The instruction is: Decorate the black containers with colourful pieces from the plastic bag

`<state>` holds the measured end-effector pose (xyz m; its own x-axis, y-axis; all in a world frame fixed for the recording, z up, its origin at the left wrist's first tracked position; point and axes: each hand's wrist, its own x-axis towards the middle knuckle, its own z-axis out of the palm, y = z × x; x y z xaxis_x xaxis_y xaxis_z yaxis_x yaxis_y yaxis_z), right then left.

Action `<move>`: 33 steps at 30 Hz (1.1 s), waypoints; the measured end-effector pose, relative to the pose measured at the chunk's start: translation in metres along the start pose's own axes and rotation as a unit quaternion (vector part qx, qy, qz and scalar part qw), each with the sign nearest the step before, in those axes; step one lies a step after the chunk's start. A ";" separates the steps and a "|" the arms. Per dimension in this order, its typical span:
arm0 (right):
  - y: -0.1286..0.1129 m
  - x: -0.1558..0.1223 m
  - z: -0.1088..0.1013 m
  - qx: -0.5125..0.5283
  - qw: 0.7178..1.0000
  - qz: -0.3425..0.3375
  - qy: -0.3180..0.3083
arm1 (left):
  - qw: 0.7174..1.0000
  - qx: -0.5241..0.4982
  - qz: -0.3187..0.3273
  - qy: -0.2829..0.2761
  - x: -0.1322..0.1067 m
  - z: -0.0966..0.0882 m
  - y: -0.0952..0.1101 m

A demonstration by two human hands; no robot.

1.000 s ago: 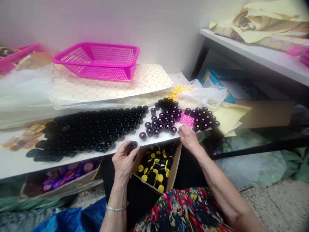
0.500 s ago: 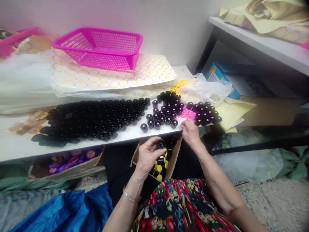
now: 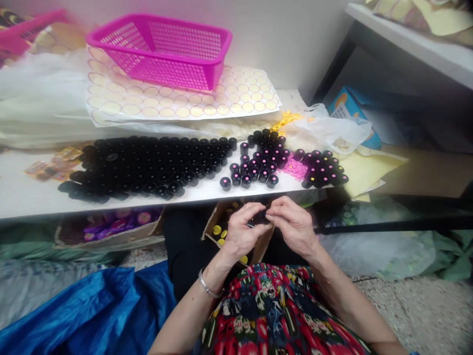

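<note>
Between thumb and fingers, my left hand [image 3: 244,229] grips a small round black cap [image 3: 260,217] above the open cardboard box on my lap. My right hand [image 3: 291,224] meets it from the right, its fingertips pinched at the cap; whatever they hold is too small to make out. On the table ahead stand black caps with pink dots [image 3: 253,173] in their centres. A pile of tiny pink pieces [image 3: 294,167] lies to their right, beside more dotted caps [image 3: 324,167], a few with yellow dots. To the left, plain black caps [image 3: 148,165] stand in tight rows.
A pink plastic basket [image 3: 177,76] sits on sheets of oval stickers [image 3: 148,109] at the back. The cardboard box [image 3: 212,222] below me holds yellow-topped pieces. Purple items fill another box [image 3: 111,239] under the table. A white shelf [image 3: 414,37] juts in at upper right.
My right hand has come from the pink pile back to the cap in my left hand. My left hand has shifted slightly right, and the view has tilted down a little.
</note>
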<state>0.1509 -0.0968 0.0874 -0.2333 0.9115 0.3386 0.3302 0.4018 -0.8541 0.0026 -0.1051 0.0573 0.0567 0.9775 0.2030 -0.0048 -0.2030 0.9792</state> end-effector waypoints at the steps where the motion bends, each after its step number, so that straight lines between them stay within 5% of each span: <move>1: 0.000 0.001 -0.001 -0.008 1.000 -0.003 -0.005 | 1.000 0.006 0.003 -0.001 0.000 0.000 -0.001; 14: -0.002 0.003 0.002 -0.187 0.976 -0.101 -0.048 | 1.000 0.008 -0.004 0.022 0.002 -0.001 -0.007; 20: -0.004 0.010 0.000 -0.011 0.999 -0.020 -0.046 | 0.996 -0.072 -0.050 0.015 0.007 -0.001 -0.005; 27: 0.017 0.016 -0.006 0.095 0.982 0.066 0.151 | 0.977 -0.154 -0.143 0.021 0.013 -0.008 0.008; 33: 0.050 0.034 -0.014 -0.017 0.979 0.068 0.193 | 0.996 0.019 0.051 0.070 0.077 -0.045 0.030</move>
<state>0.1727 -0.0444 0.0618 0.1748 0.9194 0.3524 0.3662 0.2715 -0.8900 -0.0382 -0.0330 0.1027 -0.0814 0.9493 0.3036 0.0343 -0.3018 0.9528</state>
